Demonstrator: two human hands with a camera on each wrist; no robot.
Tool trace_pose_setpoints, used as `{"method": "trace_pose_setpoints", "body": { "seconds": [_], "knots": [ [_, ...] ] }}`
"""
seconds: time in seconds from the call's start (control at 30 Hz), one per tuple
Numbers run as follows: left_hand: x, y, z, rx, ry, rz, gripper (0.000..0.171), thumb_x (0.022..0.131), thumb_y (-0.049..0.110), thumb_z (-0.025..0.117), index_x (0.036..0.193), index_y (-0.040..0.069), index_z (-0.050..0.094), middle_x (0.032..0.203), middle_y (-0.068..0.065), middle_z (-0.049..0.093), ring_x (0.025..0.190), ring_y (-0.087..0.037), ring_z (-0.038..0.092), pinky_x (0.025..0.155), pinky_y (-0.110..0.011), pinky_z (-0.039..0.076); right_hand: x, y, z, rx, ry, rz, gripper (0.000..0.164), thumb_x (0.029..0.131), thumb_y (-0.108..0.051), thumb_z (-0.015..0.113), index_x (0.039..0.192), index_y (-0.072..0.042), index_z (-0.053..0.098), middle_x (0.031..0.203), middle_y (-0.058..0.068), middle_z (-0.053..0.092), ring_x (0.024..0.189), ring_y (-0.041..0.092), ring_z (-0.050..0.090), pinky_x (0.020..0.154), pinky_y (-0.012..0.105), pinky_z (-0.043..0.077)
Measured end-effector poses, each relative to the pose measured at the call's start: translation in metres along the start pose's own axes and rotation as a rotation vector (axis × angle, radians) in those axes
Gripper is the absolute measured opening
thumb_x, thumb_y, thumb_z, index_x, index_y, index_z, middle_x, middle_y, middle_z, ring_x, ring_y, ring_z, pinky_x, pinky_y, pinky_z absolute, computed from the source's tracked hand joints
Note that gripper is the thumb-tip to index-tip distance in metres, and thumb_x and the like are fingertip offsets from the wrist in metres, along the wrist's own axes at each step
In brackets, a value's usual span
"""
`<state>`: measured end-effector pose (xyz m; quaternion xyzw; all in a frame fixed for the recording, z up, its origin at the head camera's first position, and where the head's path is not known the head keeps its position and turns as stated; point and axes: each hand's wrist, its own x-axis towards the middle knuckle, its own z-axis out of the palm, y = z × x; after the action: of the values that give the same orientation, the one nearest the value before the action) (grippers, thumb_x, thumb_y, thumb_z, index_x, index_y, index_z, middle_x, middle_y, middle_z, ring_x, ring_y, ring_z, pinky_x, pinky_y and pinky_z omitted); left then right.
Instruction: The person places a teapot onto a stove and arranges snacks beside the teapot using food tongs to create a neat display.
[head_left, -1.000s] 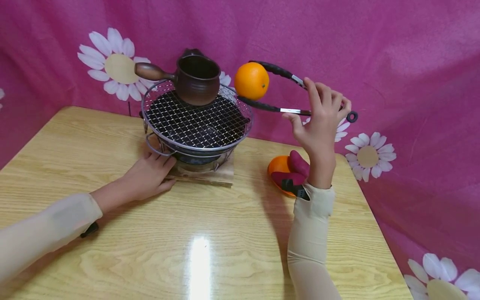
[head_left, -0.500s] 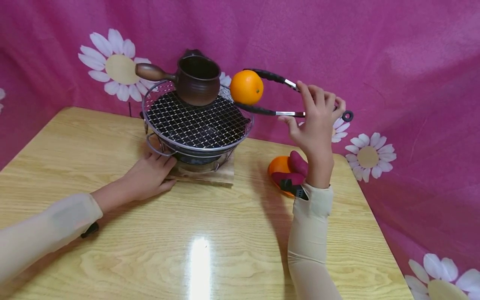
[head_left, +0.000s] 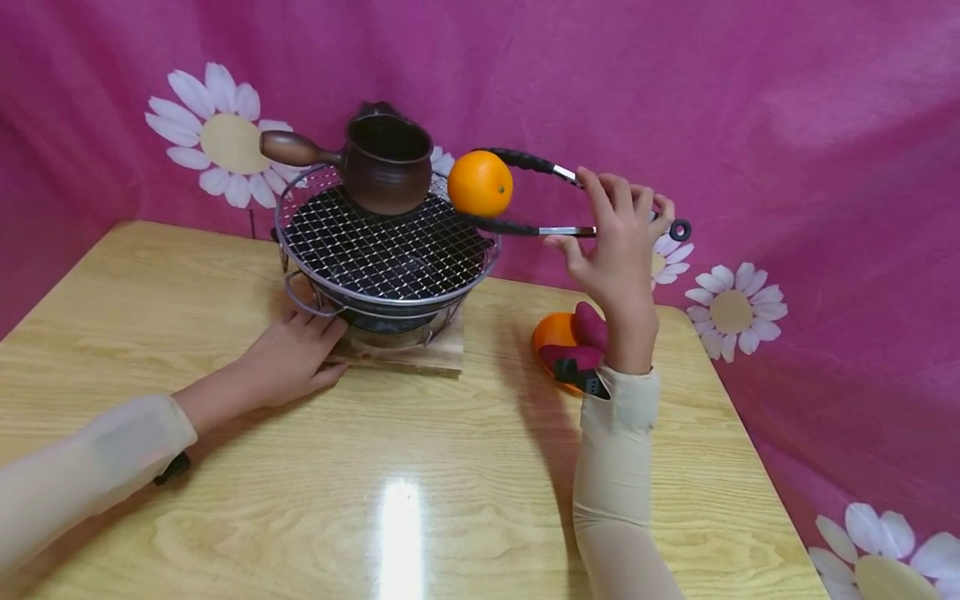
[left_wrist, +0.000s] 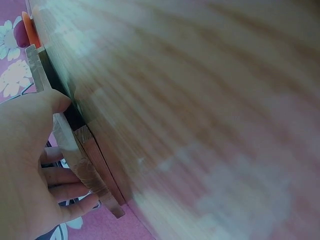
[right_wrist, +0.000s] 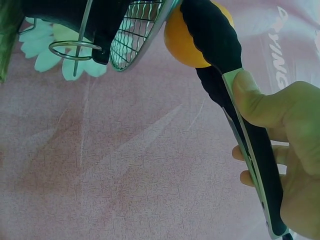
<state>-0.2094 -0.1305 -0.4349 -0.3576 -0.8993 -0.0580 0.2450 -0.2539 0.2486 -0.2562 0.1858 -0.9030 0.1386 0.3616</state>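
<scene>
My right hand [head_left: 618,250] holds black-handled tongs [head_left: 566,232], thumb on one arm and fingers on the other. Between the black tips sits an orange [head_left: 480,185], raised at the right rim of the round wire grill [head_left: 375,258]. In the right wrist view the orange [right_wrist: 180,42] is partly covered by the tong tips, with the mesh close beside it. My left hand [head_left: 288,362] grips the front left corner of the wooden board [head_left: 405,358] under the grill. Its thumb lies along the board's edge [left_wrist: 75,155] in the left wrist view, with the fingers curled on the other side.
On the back of the grill stands a dark brown pot [head_left: 386,175], its handle pointing left. An orange bowl [head_left: 551,333] with purple sweet potatoes [head_left: 588,325] rests on the wooden table [head_left: 300,500], below my right wrist. A pink flowered cloth [head_left: 562,67] hangs behind.
My right hand has moved left and slightly down with the tongs, carrying the orange from beside the grill to over its right rim. My left hand has stayed at the board.
</scene>
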Motion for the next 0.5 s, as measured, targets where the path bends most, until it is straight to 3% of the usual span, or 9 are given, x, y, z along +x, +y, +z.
{"method": "trace_pose_setpoints", "body": {
  "seconds": [0.27, 0.5],
  "knots": [
    [-0.0063, 0.0022, -0.001, 0.014, 0.007, 0.008, 0.049, 0.081, 0.036, 0.076, 0.106, 0.0, 0.054, 0.105, -0.02, 0.061, 0.099, -0.039, 0.062, 0.073, -0.053, 0.048, -0.0034, -0.0023, 0.0054, -0.002, -0.028, -0.001, 0.071, 0.085, -0.038, 0.081, 0.147, -0.016, 0.053, 0.138, 0.015, 0.056, 0.126, 0.038, 0.041, 0.112, 0.06, 0.008],
    [-0.002, 0.0, -0.001, 0.013, 0.019, 0.008, 0.049, 0.081, 0.035, 0.077, 0.106, 0.0, 0.054, 0.106, -0.02, 0.061, 0.099, -0.039, 0.061, 0.071, -0.052, 0.048, 0.0006, -0.0008, 0.0071, 0.001, -0.013, -0.017, 0.07, 0.084, -0.035, 0.082, 0.145, -0.015, 0.054, 0.136, 0.016, 0.057, 0.125, 0.038, 0.041, 0.111, 0.061, 0.009]
  ]
}}
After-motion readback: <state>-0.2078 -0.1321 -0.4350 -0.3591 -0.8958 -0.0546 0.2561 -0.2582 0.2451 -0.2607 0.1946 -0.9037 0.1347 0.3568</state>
